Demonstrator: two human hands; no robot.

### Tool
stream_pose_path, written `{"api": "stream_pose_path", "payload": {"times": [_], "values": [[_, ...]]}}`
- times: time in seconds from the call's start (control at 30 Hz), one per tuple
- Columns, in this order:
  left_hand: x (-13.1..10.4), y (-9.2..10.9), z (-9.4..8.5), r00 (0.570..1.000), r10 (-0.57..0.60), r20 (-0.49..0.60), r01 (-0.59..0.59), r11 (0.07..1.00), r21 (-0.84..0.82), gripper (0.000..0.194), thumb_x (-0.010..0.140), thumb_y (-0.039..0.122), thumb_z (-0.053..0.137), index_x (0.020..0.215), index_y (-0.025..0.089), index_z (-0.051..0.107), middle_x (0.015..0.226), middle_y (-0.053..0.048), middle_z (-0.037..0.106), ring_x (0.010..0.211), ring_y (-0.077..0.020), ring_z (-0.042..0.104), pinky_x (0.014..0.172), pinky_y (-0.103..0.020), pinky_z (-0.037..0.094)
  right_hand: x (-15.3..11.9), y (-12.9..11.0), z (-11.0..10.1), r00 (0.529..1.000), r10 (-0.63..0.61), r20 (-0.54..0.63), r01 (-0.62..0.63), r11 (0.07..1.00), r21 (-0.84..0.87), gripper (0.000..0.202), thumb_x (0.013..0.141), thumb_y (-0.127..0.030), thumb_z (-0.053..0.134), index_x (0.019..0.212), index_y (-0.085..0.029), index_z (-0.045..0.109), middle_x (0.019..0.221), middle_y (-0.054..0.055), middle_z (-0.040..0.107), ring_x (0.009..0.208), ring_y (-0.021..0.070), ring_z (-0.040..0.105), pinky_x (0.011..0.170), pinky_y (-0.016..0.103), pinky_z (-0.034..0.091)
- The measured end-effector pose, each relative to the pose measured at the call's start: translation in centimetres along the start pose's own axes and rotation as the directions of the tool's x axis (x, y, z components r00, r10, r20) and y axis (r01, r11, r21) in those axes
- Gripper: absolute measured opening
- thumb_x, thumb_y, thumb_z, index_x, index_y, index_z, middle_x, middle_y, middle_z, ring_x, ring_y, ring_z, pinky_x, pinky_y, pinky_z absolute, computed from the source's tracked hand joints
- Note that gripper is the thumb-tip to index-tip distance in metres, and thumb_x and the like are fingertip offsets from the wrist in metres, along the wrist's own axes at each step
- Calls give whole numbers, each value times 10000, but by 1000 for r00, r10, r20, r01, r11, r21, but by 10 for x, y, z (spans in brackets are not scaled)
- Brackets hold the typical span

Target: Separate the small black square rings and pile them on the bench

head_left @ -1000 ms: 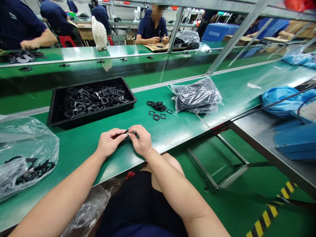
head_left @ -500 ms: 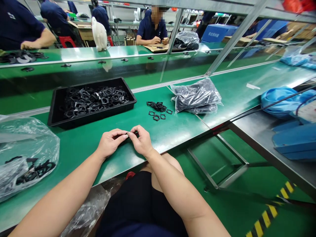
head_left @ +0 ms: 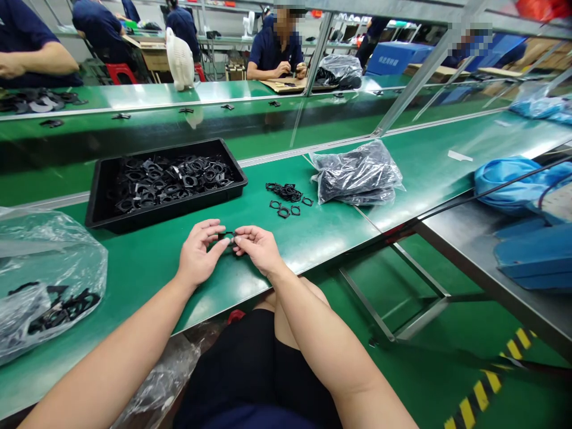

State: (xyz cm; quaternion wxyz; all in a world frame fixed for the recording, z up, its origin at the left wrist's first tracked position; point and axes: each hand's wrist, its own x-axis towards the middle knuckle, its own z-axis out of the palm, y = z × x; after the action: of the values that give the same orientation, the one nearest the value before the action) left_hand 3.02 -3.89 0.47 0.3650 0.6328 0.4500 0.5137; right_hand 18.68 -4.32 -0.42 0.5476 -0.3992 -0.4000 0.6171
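Between my fingertips, above the front of the green bench point(head_left: 147, 256), is a small black plastic ring-shaped part point(head_left: 228, 233). My left hand point(head_left: 199, 250) pinches its left side between thumb and fingers. On its right side my right hand point(head_left: 258, 245) has closed thumb and fingertips. My fingers partly cover the part. Beyond my hands lies a small pile of black rings point(head_left: 286, 192), with several loose ones in front of it. A black tray point(head_left: 167, 217) heaped with black ring-shaped parts stands behind my left hand.
A clear plastic bag point(head_left: 84, 250) of black parts lies at the left. Another bag point(head_left: 357, 173) of dark parts is right of the ring pile. Behind the tray runs a green belt point(head_left: 205, 128) carrying several black parts. A co-worker point(head_left: 277, 53) sits opposite. A metal table point(head_left: 482, 256) adjoins at right.
My hands have drawn slightly apart and my left fingers have lifted and spread, showing the black part between them. At upper left, a co-worker's arm has moved leftward and up.
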Motion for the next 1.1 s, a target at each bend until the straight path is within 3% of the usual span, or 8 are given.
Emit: {"api": "stream_pose_path", "payload": {"times": [0.1,0.2,0.43,0.6,0.8,0.9,0.97,1.1], "values": [[3,1,1,963,-266,33,266,931,-250,534,659,351,749,1133,158,598,1013,-94,661,839,-185,643,770,-355,532,0,2,1,1000,-9,-17,9,1000,-3,379,610,-339,769,909,-154,626,708,0,659,579,94,615,534,218,514],[5,2,-1,922,-379,81,384,863,-327,612,598,318,797,1139,127,584,818,-37,680,676,-134,625,677,-301,529,1,5,2,999,-15,-28,14,999,-41,366,617,-333,763,908,-148,641,698,0,654,582,95,611,536,222,515],[6,5,-3,900,-426,95,430,826,-365,642,552,292,825,1132,125,604,762,-18,683,625,-117,612,604,-258,504,1,0,0,1000,11,-18,-13,995,-101,244,623,-304,739,783,-143,647,574,-22,609,484,81,552,459,200,456],[8,5,-5,903,-422,73,423,850,-315,575,513,299,843,1021,117,644,674,0,665,592,-113,585,597,-256,468,1,-2,-1,999,29,-19,-31,994,-108,246,596,-307,739,750,-145,637,548,-31,592,441,69,513,415,184,415],[6,0,-4,911,-406,67,405,858,-316,553,536,292,832,1026,124,640,682,-1,665,574,-104,575,557,-237,451,3,4,0,1000,-11,-14,9,990,-141,238,628,-317,727,768,-147,637,549,-28,580,443,69,503,416,183,416],[10,3,-8,919,-395,-2,376,877,-300,579,548,296,821,1066,126,626,763,-25,687,628,-113,604,573,-234,475,2,6,2,996,-80,-34,73,982,-172,255,687,-344,694,843,-149,642,615,-12,598,507,83,543,471,200,465],[24,8,-17,928,-354,-116,314,911,-266,567,557,296,810,1064,123,623,823,-48,693,671,-126,621,575,-233,486,2,7,3,993,-108,-47,97,976,-195,274,721,-360,668,900,-154,639,675,-1,605,550,90,558,494,206,481],[73,17,-51,902,-122,-414,95,992,-85,457,644,307,732,1051,134,615,989,-99,671,834,-172,648,693,-283,529,2,9,2,980,-190,-56,163,937,-309,271,750,-375,641,919,-163,643,706,6,606,583,100,552,515,216,481]]}}
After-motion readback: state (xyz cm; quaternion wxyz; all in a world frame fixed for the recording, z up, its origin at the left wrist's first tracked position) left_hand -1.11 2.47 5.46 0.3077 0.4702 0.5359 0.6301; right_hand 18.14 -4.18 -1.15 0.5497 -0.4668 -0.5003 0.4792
